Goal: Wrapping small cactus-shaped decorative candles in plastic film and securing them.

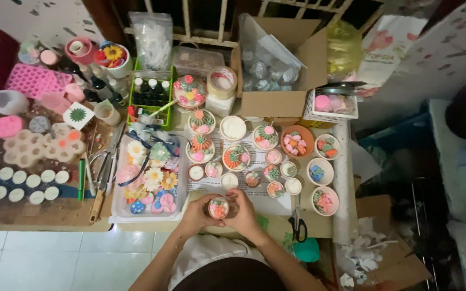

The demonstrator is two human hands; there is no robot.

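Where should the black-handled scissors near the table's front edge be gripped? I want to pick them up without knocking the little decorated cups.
Take the scissors by the black handle loops, coming from the near table edge. The loops lie toward that edge and the blades point away toward the small cups, so a reach from the front probably stays clear of them and of both hands, left hand and right hand, around one cup.

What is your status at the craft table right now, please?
Left hand and right hand both cup one small decorated candle cup. Scissors lie beside the right hand. Nothing blocks them.
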